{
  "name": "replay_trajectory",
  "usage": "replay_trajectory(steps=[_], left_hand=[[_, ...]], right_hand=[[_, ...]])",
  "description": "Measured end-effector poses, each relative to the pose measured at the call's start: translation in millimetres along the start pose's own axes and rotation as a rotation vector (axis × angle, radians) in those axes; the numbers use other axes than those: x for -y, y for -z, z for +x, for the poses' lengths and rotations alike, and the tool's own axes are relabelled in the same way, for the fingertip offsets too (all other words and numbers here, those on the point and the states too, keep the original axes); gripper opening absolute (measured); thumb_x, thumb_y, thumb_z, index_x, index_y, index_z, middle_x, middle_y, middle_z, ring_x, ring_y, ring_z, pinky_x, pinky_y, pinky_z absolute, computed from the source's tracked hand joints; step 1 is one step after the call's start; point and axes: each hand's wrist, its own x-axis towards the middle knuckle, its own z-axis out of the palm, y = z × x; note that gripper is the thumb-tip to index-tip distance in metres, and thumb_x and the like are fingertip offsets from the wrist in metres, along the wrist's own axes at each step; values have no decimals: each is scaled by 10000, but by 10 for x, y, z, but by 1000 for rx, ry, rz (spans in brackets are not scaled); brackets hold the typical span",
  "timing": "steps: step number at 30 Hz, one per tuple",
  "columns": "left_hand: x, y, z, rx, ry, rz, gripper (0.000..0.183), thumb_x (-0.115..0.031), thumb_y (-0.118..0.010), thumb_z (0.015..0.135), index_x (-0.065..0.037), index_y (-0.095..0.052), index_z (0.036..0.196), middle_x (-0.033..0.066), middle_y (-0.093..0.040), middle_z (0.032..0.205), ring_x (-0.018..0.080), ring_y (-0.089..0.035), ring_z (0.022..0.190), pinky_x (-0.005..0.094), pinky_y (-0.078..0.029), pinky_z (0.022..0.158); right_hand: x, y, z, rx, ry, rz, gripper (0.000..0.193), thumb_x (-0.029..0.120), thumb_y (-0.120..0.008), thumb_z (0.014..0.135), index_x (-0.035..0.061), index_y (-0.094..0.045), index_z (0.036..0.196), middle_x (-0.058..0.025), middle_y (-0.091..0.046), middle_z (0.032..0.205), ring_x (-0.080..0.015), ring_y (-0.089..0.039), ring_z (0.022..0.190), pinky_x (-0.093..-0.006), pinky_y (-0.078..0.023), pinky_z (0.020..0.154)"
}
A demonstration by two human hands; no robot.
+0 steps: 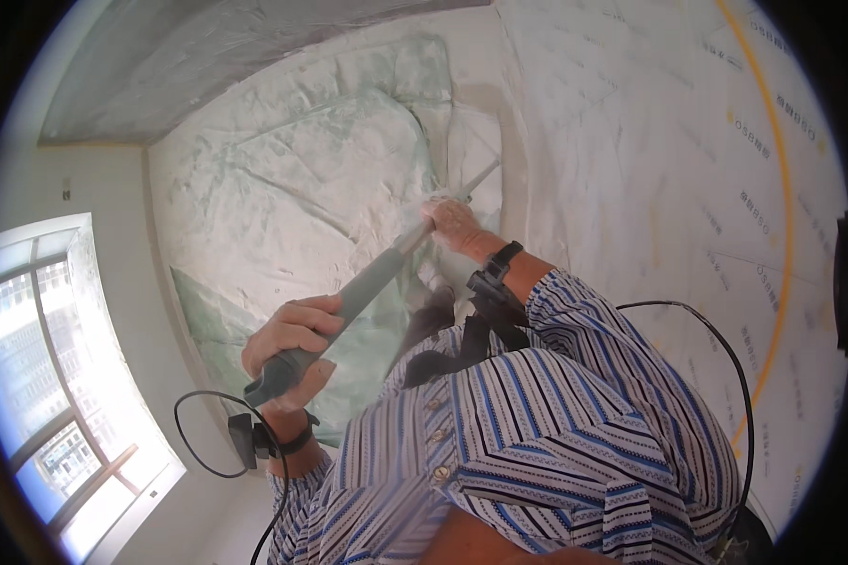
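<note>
- Diagonally before you, a long grey pole point(367, 284) spans both hands, its thick end low on your left, its thinner length slanting up to the right.
- Work appears to be under way, with the pole gripped at two places and white powder point(273, 226) lying about; what is finished and what remains cannot be told from this view.
- Your left hand point(290, 341) wraps the thick grip near the pole's lower end, fingers over the top, thumb on the near side.
- Your right hand point(456, 226) clenches the slimmer section farther out; a thin rod appears to continue past it.
- Beneath the pole, a green sheet point(205, 309) lies creased and whitened.
- Farther out, a bright window point(55, 363) stands left; a white printed covering point(669, 169) bearing an orange stripe point(788, 202) fills your right.
</note>
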Motion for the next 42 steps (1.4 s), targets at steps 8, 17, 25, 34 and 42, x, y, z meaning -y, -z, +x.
replay_trajectory(steps=[8, 17, 25, 34, 42], left_hand=[[-458, -41, -58, 98, -63, 114, 260, -73, -714, 552, -34, -623, 792, 142, -599, 923, 353, -581, 991, 401, -492, 776], [785, -837, 2789, -85, -61, 177, 219, -115, -653, 687, -27, -563, 867, 217, -581, 1099, 429, -472, 1178, 518, -402, 947], [2687, -2186, 7877, -250, 10, 197, 240, -40, -613, 757, -4, -519, 975, 217, -530, 1213, 424, -417, 1233, 507, -322, 1024], [4312, -3553, 12790, -366, 42, 168, 270, 31, -608, 714, -11, -532, 969, 200, -524, 1230, 381, -419, 1246, 466, -329, 1027], [4447, -3659, 13633, -194, 85, 316, 231, 66, -620, 666, -11, -549, 872, 199, -593, 1147, 399, -481, 1192, 411, -420, 957]], right_hand=[[353, 754, 288, -25, 184, -28, 123, 58, -604, 651, 69, -541, 756, -103, -577, 792, -323, -565, 834, -423, -438, 713], [-1143, 2065, 2932, -198, 333, 44, 84, 31, -559, 681, 68, -504, 733, -104, -522, 764, -313, -523, 822, -390, -419, 749], [-4462, 4279, 7043, -15, 432, 3, 71, 67, -565, 710, 60, -495, 704, -102, -511, 760, -304, -514, 821, -382, -425, 754], [-7580, 6766, 10618, 73, 435, 56, 45, 70, -567, 704, 61, -524, 716, -108, -532, 758, -295, -532, 776, -371, -430, 697], [-8149, 7075, 10875, -135, 321, 129, 161, -16, -594, 642, 61, -479, 723, -109, -505, 760, -316, -512, 797, -383, -431, 696]])
